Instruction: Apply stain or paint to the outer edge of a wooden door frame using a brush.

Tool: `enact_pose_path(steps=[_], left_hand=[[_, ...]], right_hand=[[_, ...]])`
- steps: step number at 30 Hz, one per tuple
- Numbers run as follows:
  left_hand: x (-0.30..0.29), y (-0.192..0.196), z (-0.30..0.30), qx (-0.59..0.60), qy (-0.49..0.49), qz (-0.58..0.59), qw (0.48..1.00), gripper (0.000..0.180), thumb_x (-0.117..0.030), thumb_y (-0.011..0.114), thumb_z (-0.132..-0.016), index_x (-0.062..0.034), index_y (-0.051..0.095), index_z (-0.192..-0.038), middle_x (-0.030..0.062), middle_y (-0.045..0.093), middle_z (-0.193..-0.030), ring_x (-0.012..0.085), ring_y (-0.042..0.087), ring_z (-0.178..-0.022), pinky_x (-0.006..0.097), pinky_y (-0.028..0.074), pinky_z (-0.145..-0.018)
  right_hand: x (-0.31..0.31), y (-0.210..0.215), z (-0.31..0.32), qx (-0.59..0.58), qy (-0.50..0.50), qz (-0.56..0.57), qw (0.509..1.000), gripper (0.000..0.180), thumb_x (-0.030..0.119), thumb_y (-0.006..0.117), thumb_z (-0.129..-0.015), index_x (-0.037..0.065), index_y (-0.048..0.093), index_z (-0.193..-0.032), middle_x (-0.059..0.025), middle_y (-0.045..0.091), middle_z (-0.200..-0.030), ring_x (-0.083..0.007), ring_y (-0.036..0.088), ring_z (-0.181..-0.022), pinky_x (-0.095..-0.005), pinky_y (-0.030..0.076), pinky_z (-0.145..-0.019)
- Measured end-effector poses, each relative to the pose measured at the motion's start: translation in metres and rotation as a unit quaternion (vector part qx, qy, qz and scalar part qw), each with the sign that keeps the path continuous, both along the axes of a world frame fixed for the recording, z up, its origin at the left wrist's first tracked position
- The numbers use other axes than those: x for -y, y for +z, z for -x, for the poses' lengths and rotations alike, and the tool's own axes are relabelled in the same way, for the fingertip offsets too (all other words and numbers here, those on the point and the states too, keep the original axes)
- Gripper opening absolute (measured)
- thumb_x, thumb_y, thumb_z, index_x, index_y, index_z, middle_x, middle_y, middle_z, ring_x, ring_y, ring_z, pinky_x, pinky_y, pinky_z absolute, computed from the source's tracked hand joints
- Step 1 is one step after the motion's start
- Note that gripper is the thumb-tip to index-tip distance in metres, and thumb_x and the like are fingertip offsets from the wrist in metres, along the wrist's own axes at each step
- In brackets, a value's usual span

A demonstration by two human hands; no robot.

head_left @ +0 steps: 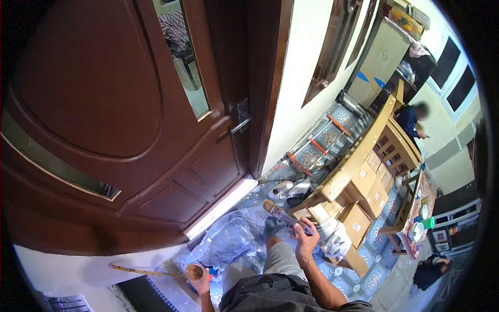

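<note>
Bright, even indoor light w/ soft shadows; strong fisheye bend, dark vignette at edges.

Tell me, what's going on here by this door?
A person stands on plastic sheeting in front of a dark brown wooden door. Their right hand holds a paintbrush, bristles pointing toward the door. Their left hand holds a small round cup with brownish liquid inside. Cardboard boxes are stacked to the right by a wooden frame, and another person stands farther back.
</note>
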State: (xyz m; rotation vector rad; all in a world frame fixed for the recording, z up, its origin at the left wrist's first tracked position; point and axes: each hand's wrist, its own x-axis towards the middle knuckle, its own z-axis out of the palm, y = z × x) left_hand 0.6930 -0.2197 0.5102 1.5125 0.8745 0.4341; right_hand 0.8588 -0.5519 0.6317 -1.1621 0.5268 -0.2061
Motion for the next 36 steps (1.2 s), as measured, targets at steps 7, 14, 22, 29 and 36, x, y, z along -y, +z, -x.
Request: enact_pose_path(steps=[7,14,22,29,36], left_hand=[[0.000,-0.008,-0.048,-0.010,0.010,-0.090,0.996,0.073,-0.007,0.083,-0.065,0.0005,0.044,-0.127,0.0094,0.055,-0.119,0.0209,0.053,-0.107,0.037,0.037,-0.100],[0.024,0.004,-0.139,0.144,0.031,-0.111,0.983,0.052,0.001,0.076,-0.068,0.0019,0.053,-0.114,0.0104,0.058,-0.105,0.0183,0.057,-0.092,0.031,0.048,-0.083],[0.059,0.016,-0.177,0.103,-0.009,-0.077,0.992,0.067,0.000,0.077,-0.070,0.0002,0.044,-0.128,0.0120,0.056,-0.116,0.0190,0.057,-0.101,0.030,0.049,-0.087],[0.043,0.031,-0.166,0.152,0.010,-0.049,0.987,0.062,-0.002,0.079,-0.067,-0.0019,0.050,-0.122,0.0116,0.057,-0.114,0.0185,0.057,-0.097,0.033,0.049,-0.085],[0.015,0.076,-0.208,0.142,-0.051,-0.001,0.988,0.025,-0.001,0.069,-0.078,-0.0030,0.059,-0.101,0.0070,0.064,-0.090,0.0132,0.060,-0.082,0.028,0.051,-0.074]], right_hand=[[0.016,0.011,-0.070,-0.064,0.080,-0.156,0.982,0.053,0.050,0.043,-0.096,0.001,0.054,-0.114,-0.0110,0.063,-0.088,-0.0218,0.066,-0.080,-0.0351,0.055,-0.061],[0.023,0.034,-0.148,-0.093,0.155,-0.263,0.948,0.041,0.044,0.050,-0.095,0.005,0.054,-0.109,-0.0055,0.059,-0.078,-0.0277,0.066,-0.091,-0.0378,0.054,-0.072],[0.042,0.049,-0.199,-0.117,0.234,-0.289,0.921,0.030,0.024,0.060,-0.092,0.005,0.050,-0.113,-0.0138,0.063,-0.102,-0.0283,0.065,-0.097,-0.0384,0.055,-0.076],[0.015,0.058,-0.176,-0.125,0.191,-0.239,0.944,0.024,0.013,0.062,-0.089,0.009,0.051,-0.110,-0.0086,0.062,-0.102,-0.0266,0.064,-0.096,-0.0375,0.053,-0.076],[-0.036,0.105,-0.141,-0.081,0.219,-0.244,0.941,0.025,0.015,0.063,-0.089,0.007,0.052,-0.110,-0.0101,0.061,-0.100,-0.0294,0.065,-0.095,-0.0407,0.055,-0.076]])
